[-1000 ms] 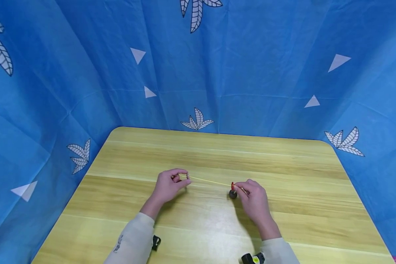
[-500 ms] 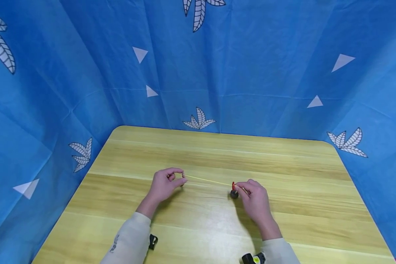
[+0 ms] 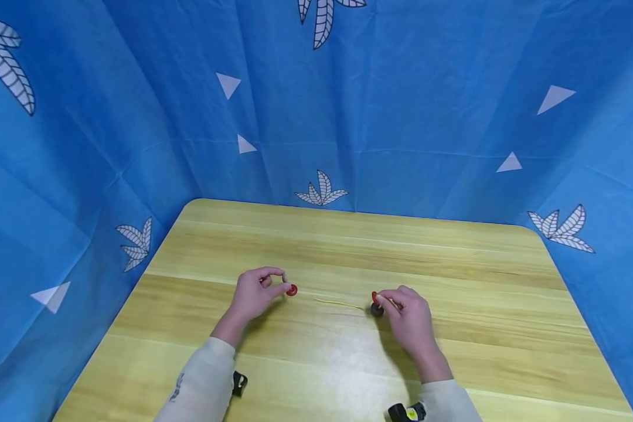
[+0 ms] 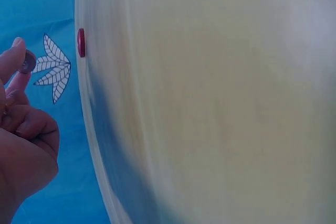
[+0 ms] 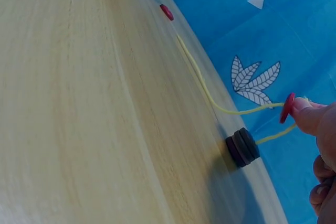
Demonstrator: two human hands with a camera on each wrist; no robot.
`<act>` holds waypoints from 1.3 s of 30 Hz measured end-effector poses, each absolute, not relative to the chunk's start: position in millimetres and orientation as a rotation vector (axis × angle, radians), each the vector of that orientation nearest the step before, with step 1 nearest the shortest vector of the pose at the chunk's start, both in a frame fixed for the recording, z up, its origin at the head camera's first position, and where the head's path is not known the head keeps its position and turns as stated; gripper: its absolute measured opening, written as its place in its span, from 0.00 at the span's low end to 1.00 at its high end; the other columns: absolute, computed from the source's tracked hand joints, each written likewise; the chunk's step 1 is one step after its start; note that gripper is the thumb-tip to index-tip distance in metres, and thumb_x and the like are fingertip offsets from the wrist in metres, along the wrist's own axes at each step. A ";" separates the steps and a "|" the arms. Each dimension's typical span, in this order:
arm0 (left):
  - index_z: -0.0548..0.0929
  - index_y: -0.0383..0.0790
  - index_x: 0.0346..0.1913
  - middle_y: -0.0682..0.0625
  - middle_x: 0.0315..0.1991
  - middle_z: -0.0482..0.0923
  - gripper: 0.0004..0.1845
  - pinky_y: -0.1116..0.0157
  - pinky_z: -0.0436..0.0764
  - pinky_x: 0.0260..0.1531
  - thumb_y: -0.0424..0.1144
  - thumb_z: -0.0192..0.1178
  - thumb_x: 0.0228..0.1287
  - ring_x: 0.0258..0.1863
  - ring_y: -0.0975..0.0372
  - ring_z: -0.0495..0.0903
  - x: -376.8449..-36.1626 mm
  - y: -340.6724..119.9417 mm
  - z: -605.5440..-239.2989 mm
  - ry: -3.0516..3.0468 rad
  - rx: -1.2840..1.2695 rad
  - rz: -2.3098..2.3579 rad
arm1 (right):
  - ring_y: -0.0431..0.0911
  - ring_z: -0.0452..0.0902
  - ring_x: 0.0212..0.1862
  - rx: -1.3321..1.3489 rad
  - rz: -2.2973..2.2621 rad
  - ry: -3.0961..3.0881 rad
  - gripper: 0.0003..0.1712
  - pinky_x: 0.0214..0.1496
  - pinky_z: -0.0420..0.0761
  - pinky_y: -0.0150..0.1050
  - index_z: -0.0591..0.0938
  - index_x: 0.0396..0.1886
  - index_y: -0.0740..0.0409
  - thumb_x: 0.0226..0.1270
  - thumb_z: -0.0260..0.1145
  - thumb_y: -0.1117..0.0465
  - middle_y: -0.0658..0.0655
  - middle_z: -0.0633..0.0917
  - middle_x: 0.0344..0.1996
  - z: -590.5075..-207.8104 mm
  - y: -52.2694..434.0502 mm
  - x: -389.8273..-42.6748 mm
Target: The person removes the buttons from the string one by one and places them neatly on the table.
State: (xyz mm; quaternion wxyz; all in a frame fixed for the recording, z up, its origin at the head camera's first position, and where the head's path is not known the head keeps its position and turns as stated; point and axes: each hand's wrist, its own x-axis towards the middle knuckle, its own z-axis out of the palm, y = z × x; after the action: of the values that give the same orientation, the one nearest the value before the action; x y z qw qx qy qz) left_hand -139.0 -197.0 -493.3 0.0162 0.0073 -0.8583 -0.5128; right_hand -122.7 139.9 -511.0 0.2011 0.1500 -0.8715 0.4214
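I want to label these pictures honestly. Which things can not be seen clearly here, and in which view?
- Head view: how the right hand grips the yellow cord is hidden behind its fingers.
- Left wrist view: the small dark disc in the left hand is partly hidden by a fingertip; the table is blurred.
- Right wrist view: the black stacked discs are too soft to count.

Wooden table [image 3: 453, 258], blue leaf-patterned cloth [image 3: 401, 88] behind.
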 end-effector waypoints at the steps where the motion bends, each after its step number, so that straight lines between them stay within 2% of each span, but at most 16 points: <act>1: 0.88 0.38 0.47 0.55 0.17 0.55 0.16 0.69 0.56 0.19 0.39 0.75 0.57 0.16 0.62 0.53 -139.2 -199.0 -494.0 -2.676 0.027 -1.582 | 0.38 0.64 0.23 0.419 1.177 -2.437 0.06 0.24 0.67 0.34 0.90 0.30 0.51 0.58 0.77 0.67 0.40 0.73 0.20 -510.5 139.7 -122.6; 9: 0.89 0.39 0.44 0.54 0.15 0.59 0.13 0.67 0.66 0.23 0.38 0.75 0.57 0.16 0.63 0.58 -140.5 -212.3 -497.6 -2.746 0.011 -1.491 | 0.39 0.64 0.23 0.420 1.178 -2.438 0.06 0.23 0.66 0.34 0.90 0.30 0.52 0.58 0.77 0.67 0.40 0.74 0.20 -508.7 139.1 -122.7; 20: 0.89 0.44 0.39 0.54 0.15 0.62 0.09 0.66 0.66 0.20 0.39 0.75 0.56 0.15 0.64 0.60 -143.1 -222.2 -500.9 -2.873 0.095 -1.434 | 0.39 0.63 0.22 0.394 1.189 -2.438 0.06 0.23 0.64 0.32 0.90 0.29 0.52 0.57 0.77 0.68 0.40 0.73 0.20 -508.8 140.1 -123.0; 28: 0.89 0.41 0.40 0.51 0.22 0.70 0.12 0.62 0.71 0.32 0.35 0.77 0.52 0.24 0.61 0.68 -145.6 -225.0 -508.1 -2.931 0.133 -1.427 | 0.39 0.62 0.22 0.389 1.180 -2.440 0.05 0.23 0.64 0.34 0.90 0.29 0.53 0.57 0.77 0.67 0.40 0.72 0.18 -508.8 140.3 -122.7; 32: 0.89 0.40 0.40 0.50 0.25 0.72 0.12 0.61 0.71 0.32 0.35 0.78 0.51 0.27 0.59 0.69 -146.7 -224.6 -509.4 -2.940 0.123 -1.446 | 0.39 0.62 0.21 0.382 1.188 -2.449 0.05 0.22 0.65 0.34 0.90 0.29 0.53 0.58 0.77 0.67 0.41 0.72 0.18 -508.4 141.0 -121.9; 39: 0.89 0.39 0.39 0.50 0.24 0.71 0.13 0.61 0.70 0.31 0.35 0.78 0.51 0.27 0.59 0.69 -148.8 -223.1 -509.8 -2.944 0.124 -1.438 | 0.39 0.62 0.22 0.376 1.187 -2.450 0.05 0.23 0.65 0.34 0.90 0.29 0.51 0.58 0.76 0.67 0.40 0.71 0.18 -508.3 142.3 -121.7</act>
State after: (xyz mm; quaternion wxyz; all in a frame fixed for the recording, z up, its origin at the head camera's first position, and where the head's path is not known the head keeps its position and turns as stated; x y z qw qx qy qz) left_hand -148.8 -223.1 -509.8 -0.0683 0.0378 -0.8958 -0.4375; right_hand -121.7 142.3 -508.3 0.1956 0.1344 -0.8742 0.4235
